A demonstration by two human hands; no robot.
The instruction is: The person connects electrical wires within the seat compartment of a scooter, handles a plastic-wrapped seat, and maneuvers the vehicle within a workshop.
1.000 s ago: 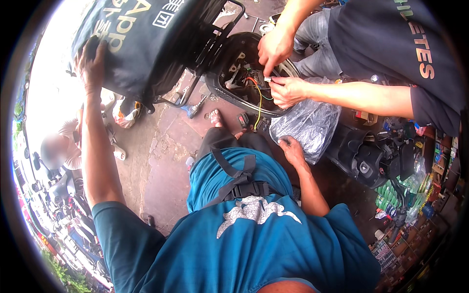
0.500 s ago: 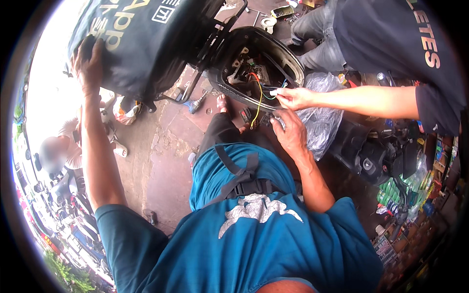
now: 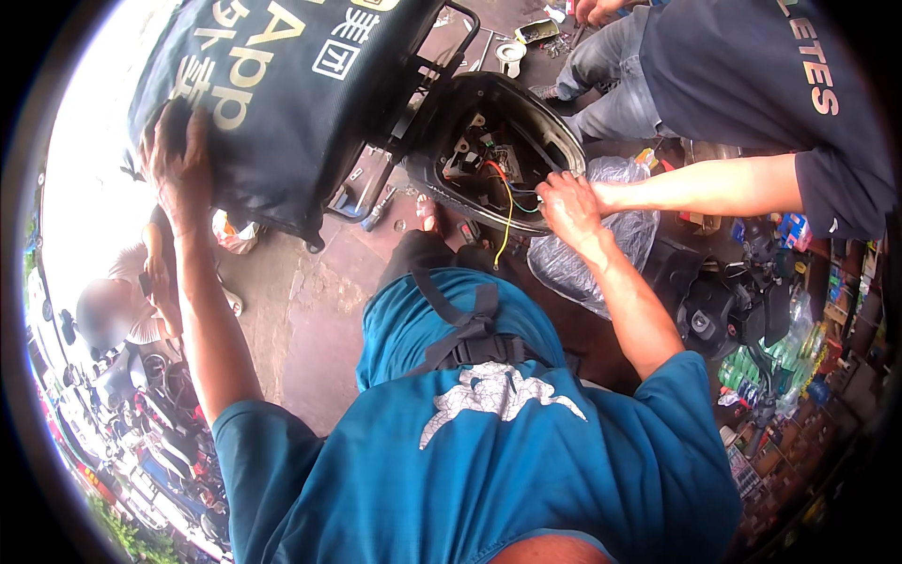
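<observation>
My left hand [image 3: 177, 164] grips the dark fabric-covered delivery box [image 3: 272, 103] at upper left, fingers curled against it. In the middle stands an open black scooter compartment [image 3: 442, 141], tilted, with exposed parts and red, yellow [image 3: 509, 221] and green wires inside or hanging out. My right hand [image 3: 568, 207] is at its right rim, fingers closed together beside the wires and against a co-worker's hand, which it largely hides; what it holds is hidden. The co-worker's bare forearm [image 3: 705, 185] reaches in from the right. A crumpled clear plastic bag [image 3: 587, 273] lies just below.
A metal rack [image 3: 460, 38] joins box and compartment. The co-worker's jeans-clad legs [image 3: 611, 85] stand at upper right. A seated person [image 3: 141, 282] and parked scooters [image 3: 141, 414] are at left. Tools [image 3: 376, 211] lie on the floor. Black scooter parts [image 3: 705, 310] and bottles [image 3: 770, 367] sit at right.
My right hand has risen from the plastic bag to the compartment's rim, meeting the co-worker's hand. The co-worker's other hand has left the compartment. My left hand stays on the box.
</observation>
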